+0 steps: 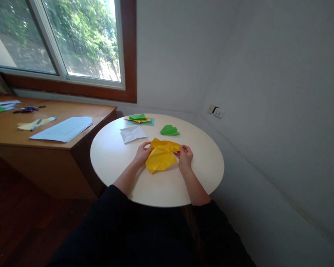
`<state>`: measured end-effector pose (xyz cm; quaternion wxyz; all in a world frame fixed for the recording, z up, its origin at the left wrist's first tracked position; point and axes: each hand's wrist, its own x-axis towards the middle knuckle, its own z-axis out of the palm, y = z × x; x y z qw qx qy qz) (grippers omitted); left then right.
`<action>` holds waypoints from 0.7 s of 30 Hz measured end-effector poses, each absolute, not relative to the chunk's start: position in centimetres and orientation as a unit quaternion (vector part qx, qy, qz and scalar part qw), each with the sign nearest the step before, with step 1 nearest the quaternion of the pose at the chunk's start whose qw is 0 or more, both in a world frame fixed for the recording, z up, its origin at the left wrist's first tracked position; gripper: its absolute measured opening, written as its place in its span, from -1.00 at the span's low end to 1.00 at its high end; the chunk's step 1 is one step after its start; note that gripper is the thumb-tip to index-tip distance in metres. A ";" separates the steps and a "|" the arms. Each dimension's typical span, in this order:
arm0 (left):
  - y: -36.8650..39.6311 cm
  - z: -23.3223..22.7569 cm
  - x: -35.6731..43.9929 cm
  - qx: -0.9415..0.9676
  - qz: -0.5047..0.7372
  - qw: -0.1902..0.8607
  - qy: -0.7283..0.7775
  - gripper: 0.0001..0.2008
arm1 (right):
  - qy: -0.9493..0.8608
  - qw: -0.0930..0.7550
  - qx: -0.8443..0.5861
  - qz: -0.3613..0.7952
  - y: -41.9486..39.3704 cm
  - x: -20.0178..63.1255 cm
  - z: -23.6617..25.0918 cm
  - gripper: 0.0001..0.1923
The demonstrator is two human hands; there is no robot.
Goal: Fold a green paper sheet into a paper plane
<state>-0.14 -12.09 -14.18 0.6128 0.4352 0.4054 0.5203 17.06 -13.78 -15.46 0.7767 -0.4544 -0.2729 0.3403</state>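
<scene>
Over white table (206,159): holds creased yellow sheet (161,157), pinched in left hand (143,152) and right hand (186,157); seemingly mid-folding or unfolding; likely calls next for even tension.

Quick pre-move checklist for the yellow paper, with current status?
1. Left hand has a hold on the yellow paper: ok, at its left edge.
2. Right hand has a hold: ok, pinching it near the upper right corner.
3. Yellow paper smooth and flat: not ok, it is creased and buckled.
4. Green folded paper out of the way: ok, it lies beyond the yellow paper with a gap showing.
5. White paper apart from the yellow paper: ok, it lies beyond and to the left.
6. Yellow paper free of tears: cannot tell at this size.
</scene>
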 end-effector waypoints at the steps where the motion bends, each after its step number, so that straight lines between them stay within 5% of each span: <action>1: -12.1 -14.1 -0.1 0.432 0.518 0.617 0.405 -0.65 | -0.274 0.777 -0.454 0.340 -13.8 17.0 -15.5 -0.77; 8: -12.3 -14.0 -0.3 0.414 0.501 0.643 0.406 -0.67 | -0.278 0.775 -0.452 0.343 -13.8 17.0 -15.5 -0.75; 15: -12.5 -13.9 -0.5 0.352 0.382 0.781 0.347 -0.81 | -0.285 0.751 -0.448 0.392 -14.0 16.7 -15.4 -0.71; 21: -12.6 -13.8 -0.1 0.343 0.444 0.742 0.367 -0.84 | -0.354 0.728 -0.462 0.363 -14.2 16.6 -15.4 -0.56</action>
